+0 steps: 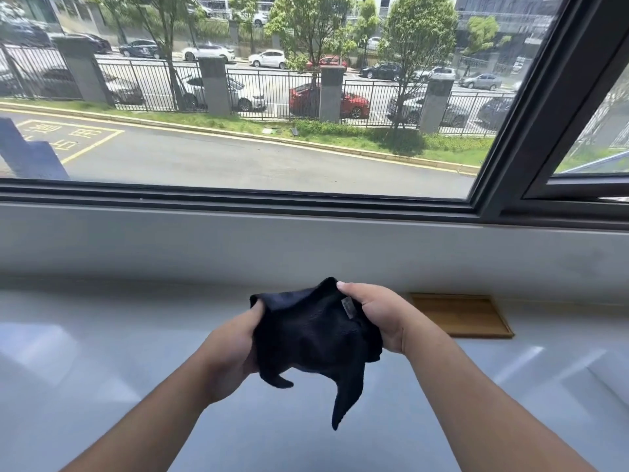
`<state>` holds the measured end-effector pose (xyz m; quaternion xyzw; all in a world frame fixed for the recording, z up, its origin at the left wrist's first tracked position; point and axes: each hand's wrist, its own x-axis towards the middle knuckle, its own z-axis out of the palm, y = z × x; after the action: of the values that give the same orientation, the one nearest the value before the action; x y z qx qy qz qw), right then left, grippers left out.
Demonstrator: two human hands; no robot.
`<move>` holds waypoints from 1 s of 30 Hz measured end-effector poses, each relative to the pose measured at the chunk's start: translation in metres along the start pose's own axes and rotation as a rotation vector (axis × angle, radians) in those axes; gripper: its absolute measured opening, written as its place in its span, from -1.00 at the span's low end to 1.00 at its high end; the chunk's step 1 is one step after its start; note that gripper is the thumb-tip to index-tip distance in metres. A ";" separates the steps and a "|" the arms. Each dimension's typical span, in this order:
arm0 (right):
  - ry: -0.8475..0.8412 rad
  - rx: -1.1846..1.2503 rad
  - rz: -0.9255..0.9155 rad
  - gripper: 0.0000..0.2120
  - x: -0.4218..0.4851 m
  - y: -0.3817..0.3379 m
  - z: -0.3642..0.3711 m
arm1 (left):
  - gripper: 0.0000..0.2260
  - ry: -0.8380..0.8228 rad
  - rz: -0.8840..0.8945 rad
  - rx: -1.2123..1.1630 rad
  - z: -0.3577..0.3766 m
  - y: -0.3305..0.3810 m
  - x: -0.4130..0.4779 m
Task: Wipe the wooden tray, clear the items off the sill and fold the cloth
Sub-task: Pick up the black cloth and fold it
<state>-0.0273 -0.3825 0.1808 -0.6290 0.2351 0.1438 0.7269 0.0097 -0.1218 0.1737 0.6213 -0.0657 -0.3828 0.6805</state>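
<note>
Both hands on one cloth (316, 338), dark navy, bunched, held in the air above the sill (102, 335). My left hand (235, 349) grips its left edge, fingers closed on the fabric, thumb on top near the upper corner. My right hand (377, 315) clamps the right side, fingers curled over the top edge. One small grey tag (348, 307) is sewn on the cloth just beside my right thumb; any print on it is too small to read. Two loose corners hang down below my hands, the longer one on the right. One wooden tray (466, 315) sits flat on the sill to the right, partly hidden behind my right wrist, nothing on its visible part. Rest of the visible sill is bare, glossy white. Window (238, 97) ahead: yellow painted characters (64, 136) in a yellow box on the road outside, cut off at the left edge and seen upside down, can't read them. No other writing or brands readable.
</note>
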 end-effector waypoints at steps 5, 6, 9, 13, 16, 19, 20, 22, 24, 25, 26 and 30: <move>0.180 0.072 -0.017 -0.55 0.016 0.050 0.007 | -0.39 0.011 -0.130 -0.334 0.014 0.016 0.001; 0.188 0.067 0.011 -0.49 0.018 0.063 0.009 | -0.39 0.003 -0.150 -0.359 0.016 0.019 0.001; 0.107 0.104 0.117 -0.27 0.017 0.100 0.021 | -0.39 -0.027 -0.152 -0.457 0.020 0.027 0.001; -0.152 0.253 0.118 0.05 0.013 0.120 0.040 | -0.41 -0.071 -0.090 -0.526 0.017 0.032 0.000; -0.247 0.345 0.037 0.21 0.009 0.112 0.053 | -0.43 -0.117 -0.062 -0.593 0.017 0.033 -0.003; -0.324 0.391 -0.048 0.34 0.006 0.101 0.064 | -0.42 -0.121 -0.020 -0.601 0.015 0.036 -0.006; -0.342 0.422 -0.061 0.30 0.006 0.097 0.062 | -0.42 -0.112 -0.011 -0.604 0.013 0.037 -0.006; -0.362 0.437 -0.095 -0.08 0.004 0.092 0.055 | -0.46 -0.070 0.002 -0.615 0.004 0.038 -0.006; -0.387 0.392 -0.144 -0.40 0.001 0.085 0.045 | -0.58 -0.021 0.011 -0.597 -0.008 0.036 -0.006; -0.394 0.373 -0.173 -0.46 0.000 0.082 0.041 | -0.67 -0.011 0.017 -0.571 -0.015 0.035 -0.007; -0.402 0.357 -0.195 -0.50 -0.001 0.078 0.035 | -0.75 -0.001 0.015 -0.531 -0.023 0.032 -0.008; -0.413 0.345 -0.216 -0.50 -0.003 0.062 0.013 | -0.71 0.051 -0.023 -0.258 -0.047 0.015 -0.006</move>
<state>-0.0594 -0.3588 0.1312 -0.4750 0.0348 0.1485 0.8667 0.0391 -0.0817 0.1793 0.5388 0.0088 -0.3799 0.7518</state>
